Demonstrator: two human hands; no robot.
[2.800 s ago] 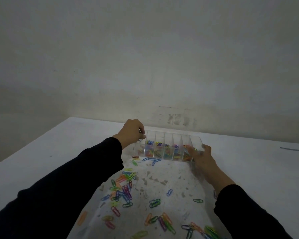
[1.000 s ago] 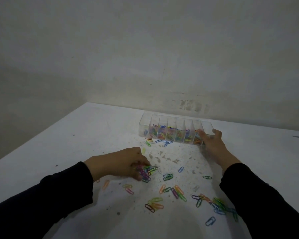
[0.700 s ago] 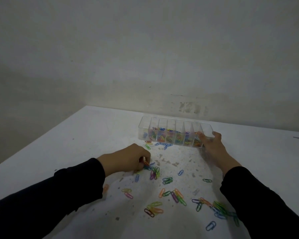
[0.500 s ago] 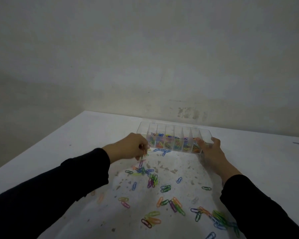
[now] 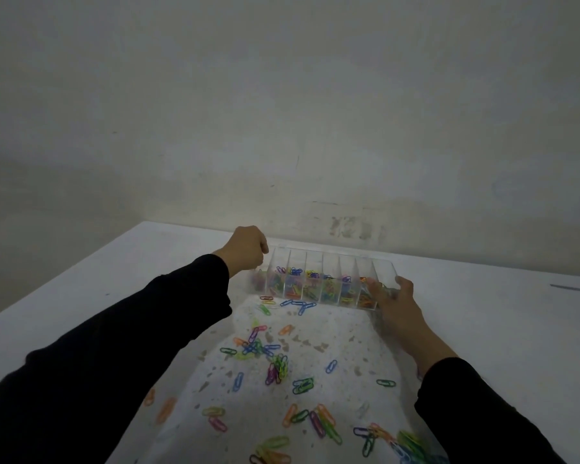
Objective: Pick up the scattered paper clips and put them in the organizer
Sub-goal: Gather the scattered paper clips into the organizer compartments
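Observation:
A clear plastic organizer (image 5: 331, 262) with several compartments stands at the far side of the white table, coloured paper clips inside it. My left hand (image 5: 245, 248) hovers over its leftmost compartment with fingertips pinched together and pointing down; the clip it pinches is barely visible. My right hand (image 5: 395, 304) grips the organizer's right end, thumb on the rim and fingers on the front wall. Several coloured paper clips (image 5: 277, 368) lie scattered on the table between my arms, and a few (image 5: 298, 304) lie just in front of the organizer.
The white table (image 5: 503, 329) meets a pale wall behind the organizer. Its left edge runs diagonally at the left. A dark mark (image 5: 571, 289) lies on the table at the far right. A dense bunch of clips (image 5: 406, 442) sits near my right sleeve.
My left hand picked a clip from the pile near me and carried it up and away to the organizer's left end. My right hand stayed on the organizer.

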